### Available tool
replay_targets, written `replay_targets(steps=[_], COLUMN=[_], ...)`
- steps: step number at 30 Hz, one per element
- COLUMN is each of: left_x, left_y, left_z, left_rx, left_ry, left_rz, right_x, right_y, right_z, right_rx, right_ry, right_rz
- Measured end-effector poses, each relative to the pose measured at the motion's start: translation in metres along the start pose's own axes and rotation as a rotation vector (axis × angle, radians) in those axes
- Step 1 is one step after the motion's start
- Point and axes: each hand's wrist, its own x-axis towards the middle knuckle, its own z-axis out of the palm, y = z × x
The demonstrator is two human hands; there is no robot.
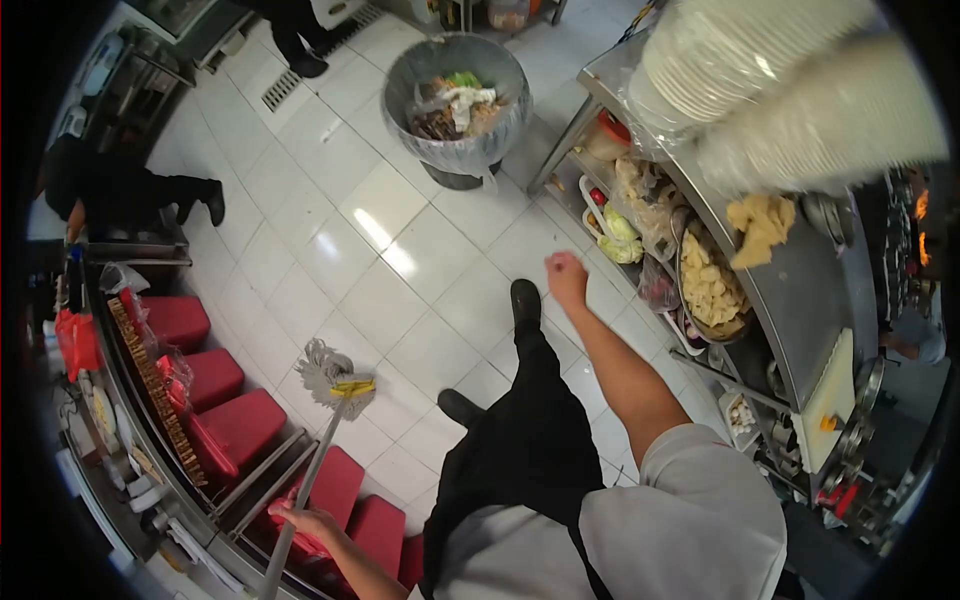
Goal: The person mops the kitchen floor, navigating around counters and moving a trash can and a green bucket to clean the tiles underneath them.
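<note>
My left hand (308, 524) is wrapped round the long grey handle of a mop (332, 430). The mop's grey string head (322, 372), with a yellow clamp, rests on the tiled floor in front of me to the left. My right arm reaches forward over the floor, and my right hand (567, 278) is curled into a fist with nothing visible in it. It is nearest the shelf unit on the right and touches nothing.
Ahead stands a lined waste bin (456, 138) holding food scraps. Red bins (245, 430) line the left counter. On the right, a steel table (740, 215) carries stacked bowls (750, 70) above a bowl of cut pale food (710, 285). A person (130, 190) in black bends at far left; another's legs (295, 40) show beyond.
</note>
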Motion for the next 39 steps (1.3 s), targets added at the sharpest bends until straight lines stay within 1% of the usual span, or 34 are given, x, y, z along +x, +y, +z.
replay_targets(steps=[2, 3, 4, 6, 8, 12, 15, 19, 21, 24, 25, 26, 28, 31, 33, 34, 35, 38, 39], left_x=[-0.014, -0.018, -0.018, -0.017, -0.017, -0.013, -0.022, -0.033, -0.039, -0.028, -0.026, -0.026, -0.033, -0.043, -0.042, -0.04, -0.036, -0.035, -0.039], left_y=[-0.013, -0.033, -0.041, -0.06, -0.06, -0.055, -0.051, -0.053, -0.053, -0.05, -0.051, -0.05, -0.048, -0.047, -0.046, -0.044, -0.042, -0.046, -0.047], left_z=[0.026, 0.038, 0.045, 0.058, 0.069, 0.081, 0.092, 0.092, 0.093, 0.08, 0.084, 0.086, 0.097, 0.112, 0.1, 0.091, 0.084, 0.083, 0.089], left_rx=[-0.001, 0.012, 0.016, 0.025, 0.027, 0.153, 0.165, 0.096, 0.065, 0.147, 0.091, 0.12, 0.079, 0.133, 0.118, 0.106, 0.091, 0.114, 0.116], left_ry=[-0.041, -0.055, -0.025, 0.037, 0.076, 0.133, 0.176, 0.215, 0.205, 0.329, 0.254, 0.346, 0.286, 0.277, 0.176, 0.125, 0.135, 0.332, 0.353], left_rz=[-0.019, -0.038, -0.031, -0.017, 0.02, 0.005, -0.009, -0.01, -0.028, -0.003, 0.04, 0.042, 0.025, 0.006, -0.008, -0.014, -0.024, 0.035, 0.039], right_x=[0.07, 0.105, 0.137, 0.193, 0.233, 0.272, 0.277, 0.249, 0.225, 0.221, 0.233, 0.25, 0.284, 0.319, 0.333, 0.334, 0.334, 0.334, 0.333], right_y=[0.004, 0.007, 0.009, 0.006, 0.004, 0.017, 0.029, 0.038, 0.056, 0.103, 0.125, 0.148, 0.195, 0.214, 0.231, 0.235, 0.238, 0.236, 0.235], right_z=[-0.006, -0.006, -0.003, -0.001, 0.007, 0.031, 0.042, 0.033, 0.046, 0.095, 0.114, 0.131, 0.165, 0.202, 0.225, 0.231, 0.237, 0.248, 0.25], right_rx=[0.0, -0.04, -0.079, -0.137, -0.238, -0.364, -0.294, -0.243, -0.265, -0.11, -0.101, -0.195, -0.381, -0.371, -0.416, -0.412, -0.407, -0.38, -0.368], right_ry=[0.028, 0.073, 0.116, 0.119, 0.149, 0.149, 0.202, 0.085, 0.009, -0.201, -0.182, -0.178, -0.172, -0.096, -0.015, -0.007, 0.004, 0.028, 0.036], right_rz=[0.04, -0.02, -0.084, -0.17, -0.244, -0.332, -0.402, -0.334, -0.323, -0.043, 0.027, 0.022, 0.014, 0.108, 0.18, 0.226, 0.272, 0.37, 0.395])
